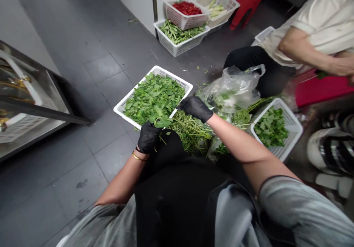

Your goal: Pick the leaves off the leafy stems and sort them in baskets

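My left hand, in a black glove, is closed around the stems of some leafy greens at the near edge of a white plastic basket. Picked green leaves fill that basket. At its right rim is my right hand, also gloved in black, with the fingers pinched together; whatever they hold is too small to make out. Below the right hand lies a heap of long green stems. A clear plastic bag with greens inside rests beyond my right wrist.
Another white basket with greens stands at the right. A co-worker sits beyond it. Further back are baskets of red chillies, green vegetables and pale stalks, plus a red stool. A metal shelf borders the left.
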Available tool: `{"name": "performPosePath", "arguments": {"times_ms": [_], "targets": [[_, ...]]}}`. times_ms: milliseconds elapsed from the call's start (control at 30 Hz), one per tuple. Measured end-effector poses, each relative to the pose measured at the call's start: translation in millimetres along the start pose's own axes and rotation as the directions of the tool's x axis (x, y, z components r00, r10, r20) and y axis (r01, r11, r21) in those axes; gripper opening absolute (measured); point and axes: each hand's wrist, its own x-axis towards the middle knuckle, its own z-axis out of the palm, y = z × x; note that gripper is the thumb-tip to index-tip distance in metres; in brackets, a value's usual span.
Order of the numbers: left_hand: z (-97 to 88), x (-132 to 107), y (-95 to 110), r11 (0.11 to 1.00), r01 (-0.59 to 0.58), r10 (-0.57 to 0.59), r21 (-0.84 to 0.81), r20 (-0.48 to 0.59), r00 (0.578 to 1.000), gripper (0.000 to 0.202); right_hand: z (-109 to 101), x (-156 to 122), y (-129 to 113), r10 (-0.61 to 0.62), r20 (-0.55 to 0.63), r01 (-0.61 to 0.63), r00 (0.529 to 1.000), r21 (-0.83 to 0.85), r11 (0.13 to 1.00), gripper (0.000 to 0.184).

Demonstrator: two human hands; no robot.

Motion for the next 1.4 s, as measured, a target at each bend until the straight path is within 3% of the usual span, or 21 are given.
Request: {"name": "performPosePath", "arguments": {"times_ms": [100, 167, 200, 267, 367, 400, 467, 567, 733, 867, 967, 1033, 1100, 1167, 1267, 1333, 1400], "targets": [[3.0, -3.0, 2.6, 0.996, 0.04, -0.047, 0.075, 0.086, 0.995, 0.024, -10.3, 40.2, -3.8, -0.019, -0.199, 0.058, 0.98, 0.194, 0.979, 0.044], [8.8, -5.8, 0.4, 0.993, 0.079, -0.092, 0.091, 0.151, 0.984, 0.027, -15.8, 50.3, -9.8, -0.09, -0.228, 0.137, 0.969, 0.2, 0.97, 0.061], [11.8, -6.8, -1.5, 0.992, 0.095, -0.108, 0.079, 0.176, 0.978, 0.028, -17.5, 48.5, -13.3, -0.136, -0.19, 0.176, 0.972, 0.21, 0.962, 0.066], [16.9, -7.4, -4.9, 0.992, 0.123, -0.129, 0.037, 0.224, 0.966, 0.032, -17.7, 32.5, -20.2, -0.235, -0.017, 0.229, 0.972, 0.305, 0.925, 0.063], [21.5, -6.3, -4.8, 0.989, 0.145, -0.139, -0.004, 0.278, 0.951, 0.038, -11.6, -8.5, -25.8, -0.321, 0.231, 0.181, 0.918, 0.476, 0.86, 0.046], [22.0, -6.0, -3.0, 0.988, 0.156, -0.148, -0.003, 0.298, 0.943, 0.041, -9.3, -21.9, -25.2, -0.297, 0.241, 0.14, 0.924, 0.509, 0.849, 0.038], [22.1, -6.2, 1.8, 0.979, 0.199, -0.199, 0.034, 0.334, 0.921, 0.045, -7.3, -43.8, -19.8, -0.184, 0.154, 0.066, 0.971, 0.566, 0.822, 0.025], [21.4, -8.7, 9.2, 0.958, 0.273, -0.285, 0.083, 0.294, 0.912, 0.048, -11.4, -64.7, -7.1, -0.042, 0.016, 0.022, 0.999, 0.652, 0.758, 0.025], [29.2, -15.3, 17.9, 0.972, 0.216, -0.233, 0.092, 0.269, 0.935, 0.052, -15.4, -88.3, -0.8, -0.048, -0.031, 0.056, 0.998, 0.728, 0.683, 0.026], [38.1, -23.0, 23.0, 0.978, 0.178, -0.204, 0.111, 0.313, 0.927, 0.049, -19.2, -103.5, -6.5, -0.088, -0.152, 0.167, 0.985, 0.661, 0.731, 0.033], [39.9, -28.6, 25.2, 0.981, 0.173, -0.193, 0.089, 0.352, 0.916, 0.042, -22.4, -111.7, -7.1, -0.258, -0.257, 0.355, 0.931, 0.477, 0.804, 0.046], [40.0, -32.1, 25.9, 0.981, 0.188, -0.196, 0.058, 0.38, 0.904, 0.036, -19.1, -115.9, -4.4, -0.43, -0.224, 0.482, 0.874, 0.307, 0.82, 0.037], [40.9, -35.4, 25.2, 0.978, 0.203, -0.204, 0.046, 0.4, 0.894, 0.034, -11.9, -119.7, -0.8, -0.506, -0.169, 0.531, 0.846, 0.17, 0.831, 0.024], [43.4, -37.9, 22.1, 0.979, 0.184, -0.205, 0.089, 0.413, 0.888, 0.034, -3.7, -123.0, 1.1, -0.461, -0.159, 0.483, 0.873, 0.148, 0.863, 0.021], [50.6, -37.5, 13.4, 0.984, 0.071, -0.132, 0.162, 0.405, 0.905, 0.037, 6.2, -124.2, -2.6, -0.228, -0.194, 0.288, 0.954, 0.393, 0.873, 0.02], [56.4, -34.2, 7.9, 0.984, -0.014, -0.056, 0.175, 0.389, 0.919, 0.039, 9.7, -121.6, -7.3, -0.043, -0.204, 0.162, 0.978, 0.617, 0.77, 0.028], [60.8, -30.7, 4.9, 0.985, -0.059, -0.009, 0.161, 0.393, 0.92, 0.039, 8.5, -118.9, -9.7, 0.071, -0.18, 0.086, 0.981, 0.735, 0.672, 0.037]]}}
